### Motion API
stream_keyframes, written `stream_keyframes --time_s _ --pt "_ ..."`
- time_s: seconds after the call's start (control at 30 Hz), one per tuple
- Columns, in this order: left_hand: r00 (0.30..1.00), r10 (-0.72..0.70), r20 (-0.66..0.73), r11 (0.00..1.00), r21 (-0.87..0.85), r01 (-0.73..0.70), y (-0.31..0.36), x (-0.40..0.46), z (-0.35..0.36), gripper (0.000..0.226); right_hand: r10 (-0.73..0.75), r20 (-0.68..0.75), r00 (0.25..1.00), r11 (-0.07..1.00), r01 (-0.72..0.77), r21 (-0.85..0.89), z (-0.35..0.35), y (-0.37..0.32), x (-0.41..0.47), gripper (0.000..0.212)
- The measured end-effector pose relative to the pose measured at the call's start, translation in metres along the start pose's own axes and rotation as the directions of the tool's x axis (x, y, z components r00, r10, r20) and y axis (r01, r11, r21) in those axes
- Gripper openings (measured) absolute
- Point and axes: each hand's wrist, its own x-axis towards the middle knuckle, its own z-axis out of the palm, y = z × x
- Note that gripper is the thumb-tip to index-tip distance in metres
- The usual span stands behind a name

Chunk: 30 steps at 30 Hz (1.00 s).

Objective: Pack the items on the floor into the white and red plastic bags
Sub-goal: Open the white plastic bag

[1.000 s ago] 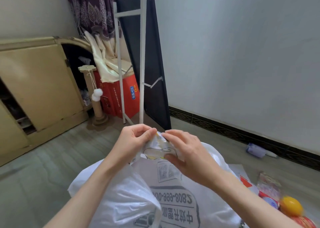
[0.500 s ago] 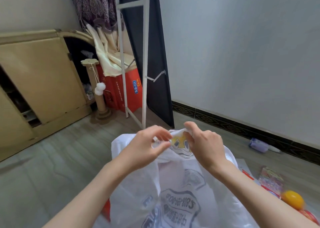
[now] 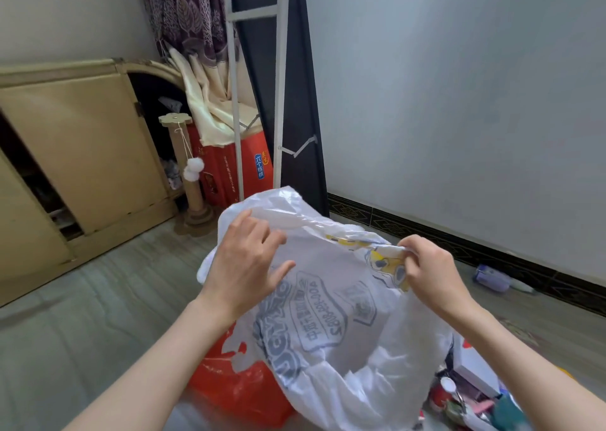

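Bag: white plastic bag (image 3: 328, 306) is held up above red bag (image 3: 236, 388).
Right hand (image 3: 429, 273): rim is pinched.
Left hand (image 3: 246, 260): fingers are spread against the bag.

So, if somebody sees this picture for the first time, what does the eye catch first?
First the big white plastic bag with grey print, held up in the middle: the right hand pinches its rim, and the left hand lies with spread fingers against its near side. Next the red plastic bag on the floor under it, then the red box by the white rack behind.
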Motion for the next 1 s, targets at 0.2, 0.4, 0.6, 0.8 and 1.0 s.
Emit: stream_keyframes --time_s 0.2,0.4,0.6,0.8,1.0 --pt "0.994 -0.107 0.028 0.994 -0.002 0.108 -0.007 0.001 0.000 0.083 0.038 0.037 0.999 0.990 -0.043 0.135 -0.011 -0.016 -0.002 0.036" --pt "0.983 -0.120 0.136 0.973 -0.178 0.143 0.002 0.003 -0.004 0.024 0.036 -0.004 0.999 0.985 -0.034 0.168 -0.011 -0.019 0.001 0.033" --pt "0.877 -0.376 0.299 0.728 -0.491 0.479 0.010 0.001 0.003 0.013 0.095 -0.070 0.993 0.975 -0.079 0.209 -0.016 -0.012 0.004 0.041" --pt "0.638 -0.505 0.581 0.086 -0.702 0.707 0.009 0.004 -0.009 0.024 0.047 0.108 0.993 0.985 -0.065 0.163 -0.008 -0.011 0.001 0.050" --pt "0.619 -0.346 0.705 -0.096 -0.683 0.725 0.009 0.006 -0.015 0.020 -0.155 0.163 0.974 0.976 0.125 0.179 0.003 -0.030 -0.009 0.035"
